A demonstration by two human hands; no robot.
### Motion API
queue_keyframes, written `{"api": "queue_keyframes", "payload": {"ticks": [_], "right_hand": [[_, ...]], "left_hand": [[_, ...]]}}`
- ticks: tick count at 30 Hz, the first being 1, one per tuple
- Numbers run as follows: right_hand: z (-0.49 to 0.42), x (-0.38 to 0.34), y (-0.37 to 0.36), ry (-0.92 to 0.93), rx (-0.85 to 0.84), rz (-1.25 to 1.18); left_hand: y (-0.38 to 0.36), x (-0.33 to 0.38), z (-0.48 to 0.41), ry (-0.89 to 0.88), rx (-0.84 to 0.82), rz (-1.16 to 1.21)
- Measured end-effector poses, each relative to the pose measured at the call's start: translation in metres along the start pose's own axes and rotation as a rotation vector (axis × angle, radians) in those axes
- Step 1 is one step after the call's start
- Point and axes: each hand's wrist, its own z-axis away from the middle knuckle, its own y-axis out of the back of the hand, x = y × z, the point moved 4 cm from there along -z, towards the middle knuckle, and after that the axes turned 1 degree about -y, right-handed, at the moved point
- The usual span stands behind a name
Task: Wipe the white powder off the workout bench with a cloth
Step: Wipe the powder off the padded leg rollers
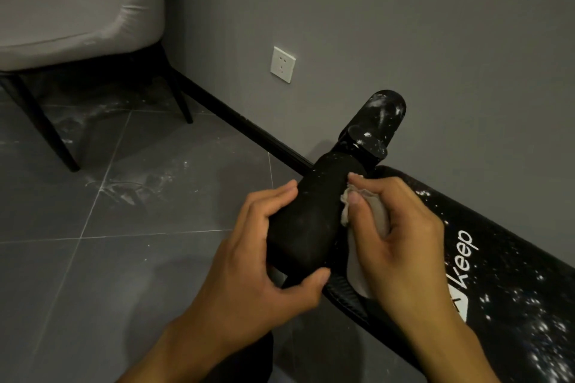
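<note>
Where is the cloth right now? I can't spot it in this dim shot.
In the head view, right of centre: the cloth is bunched in the right hand, pressed against the black foam roller that the left hand steadies.

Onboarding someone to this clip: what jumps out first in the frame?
Dead centre, the left hand grips a black padded foam roller while the right hand presses a crumpled off-white cloth against it. White powder speckles stand out on the black workout bench pad at lower right and on the far black roller above. A grey upholstered chair sits upper left.
</note>
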Motion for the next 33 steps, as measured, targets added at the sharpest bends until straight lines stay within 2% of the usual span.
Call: {"api": "queue_keyframes", "payload": {"ticks": [6, 8, 11, 14, 18, 22, 25, 27, 28, 31, 33], "right_hand": [[0.011, -0.031, -0.002, 0.322, -0.259, -0.111], [0.006, -0.028, -0.002, 0.297, -0.187, -0.072], [-0.012, -0.010, 0.004, 0.066, 0.055, -0.016], [-0.023, 0.000, 0.000, -0.049, 0.088, 0.097], [-0.007, -0.009, -0.011, -0.001, 0.006, 0.113], [0.001, -0.019, -0.007, 0.178, 0.007, 0.033], [0.011, -0.037, -0.008, 0.352, -0.153, -0.063], [0.015, -0.041, -0.007, 0.405, -0.231, -0.107], [0.013, -0.038, -0.006, 0.399, -0.214, -0.094], [0.003, -0.021, 0.000, 0.264, -0.018, 0.026], [0.004, -0.018, -0.001, 0.225, 0.014, 0.034]], "left_hand": [[-0.002, -0.004, -0.002, -0.026, 0.005, 0.052], [-0.002, -0.005, -0.002, -0.018, 0.005, 0.062], [-0.003, -0.002, -0.002, -0.014, 0.023, 0.048], [-0.003, -0.001, -0.001, -0.009, 0.027, 0.047], [-0.003, -0.003, 0.000, 0.008, 0.007, 0.044], [-0.003, -0.005, 0.000, 0.002, 0.002, 0.041], [-0.002, -0.008, -0.001, 0.001, -0.011, 0.068], [-0.001, -0.009, -0.001, -0.003, -0.024, 0.067], [-0.001, -0.010, -0.001, -0.005, -0.027, 0.067], [-0.002, -0.007, -0.001, -0.008, -0.011, 0.063], [-0.003, -0.005, -0.001, 0.000, -0.007, 0.072]]}}
